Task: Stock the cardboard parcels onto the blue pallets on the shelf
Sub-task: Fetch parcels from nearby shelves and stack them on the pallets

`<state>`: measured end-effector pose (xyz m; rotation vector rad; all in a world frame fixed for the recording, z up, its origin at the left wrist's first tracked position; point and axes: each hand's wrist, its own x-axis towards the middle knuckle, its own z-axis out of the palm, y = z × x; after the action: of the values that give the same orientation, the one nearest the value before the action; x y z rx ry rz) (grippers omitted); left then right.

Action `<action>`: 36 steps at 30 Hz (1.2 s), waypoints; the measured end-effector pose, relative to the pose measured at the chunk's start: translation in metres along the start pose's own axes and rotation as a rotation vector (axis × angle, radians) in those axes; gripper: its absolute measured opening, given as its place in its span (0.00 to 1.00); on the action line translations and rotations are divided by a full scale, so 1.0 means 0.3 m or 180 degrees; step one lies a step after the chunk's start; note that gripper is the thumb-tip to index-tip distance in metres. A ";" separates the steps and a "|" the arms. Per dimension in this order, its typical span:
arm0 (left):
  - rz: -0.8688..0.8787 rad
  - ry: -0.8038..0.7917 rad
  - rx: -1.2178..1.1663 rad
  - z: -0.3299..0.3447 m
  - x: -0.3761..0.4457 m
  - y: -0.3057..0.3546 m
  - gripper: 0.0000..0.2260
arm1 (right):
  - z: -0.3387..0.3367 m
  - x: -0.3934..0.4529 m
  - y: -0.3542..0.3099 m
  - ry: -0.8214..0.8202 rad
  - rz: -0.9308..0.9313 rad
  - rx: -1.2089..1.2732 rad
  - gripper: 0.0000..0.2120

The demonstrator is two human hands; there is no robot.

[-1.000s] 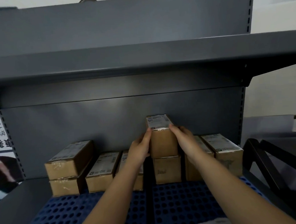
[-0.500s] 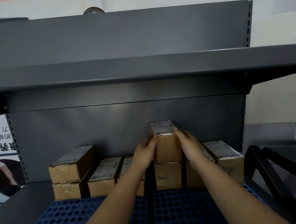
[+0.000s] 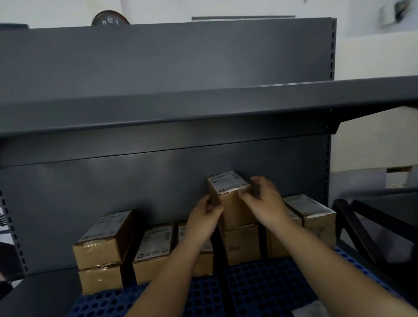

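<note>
A cardboard parcel with a white label stands on top of another parcel at the back of the right blue pallet. My left hand touches its left edge with loosely curled fingers. My right hand is at its right side, fingers spread, with the thumb on the front face. On the left blue pallet sit a two-high stack and a flat parcel. Behind my right wrist stand more parcels.
The grey upper shelf overhangs the parcels with a wide gap above them. A black metal frame stands to the right of the shelf. Something white lies at the pallet's front edge. The front holes of both pallets are bare.
The top parcel has settled onto the one below. My right hand's fingers have spread off it, and my left hand has slipped slightly down and back. The camera has tilted up.
</note>
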<state>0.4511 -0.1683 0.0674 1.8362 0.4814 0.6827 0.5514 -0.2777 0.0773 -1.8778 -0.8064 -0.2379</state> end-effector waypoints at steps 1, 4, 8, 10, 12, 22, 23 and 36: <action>-0.0023 -0.0039 -0.0031 -0.011 -0.001 -0.002 0.23 | 0.000 -0.012 -0.008 0.0024 0.0037 -0.0042 0.25; 0.0043 -0.0108 0.0132 -0.050 -0.012 -0.004 0.24 | -0.004 -0.050 -0.035 0.0116 0.0045 -0.0366 0.26; 0.0607 -0.0113 0.1219 -0.101 -0.028 -0.012 0.23 | -0.022 -0.107 -0.100 0.0102 -0.0215 -0.1320 0.23; 0.0890 -0.0177 0.1777 -0.123 -0.043 -0.010 0.24 | -0.030 -0.150 -0.140 0.0001 -0.0293 -0.1979 0.22; 0.1096 -0.0336 0.2144 -0.138 -0.070 -0.002 0.26 | -0.048 -0.197 -0.175 -0.0056 -0.0322 -0.2576 0.21; 0.2171 -0.0813 0.3163 -0.098 -0.251 0.041 0.25 | -0.201 -0.496 -0.285 -0.0122 0.0274 -0.3913 0.23; 0.2297 -0.0848 0.3159 -0.080 -0.280 0.044 0.24 | -0.220 -0.534 -0.292 -0.0124 0.0366 -0.3969 0.23; 0.3235 -0.1278 0.2958 0.172 -0.684 0.165 0.24 | -0.501 -0.984 -0.350 0.0058 0.1241 -0.4331 0.22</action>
<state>0.3305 -0.3484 0.0536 3.0409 -0.5822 0.7531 0.2913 -0.5083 0.0743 -3.2234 -0.1615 -0.6580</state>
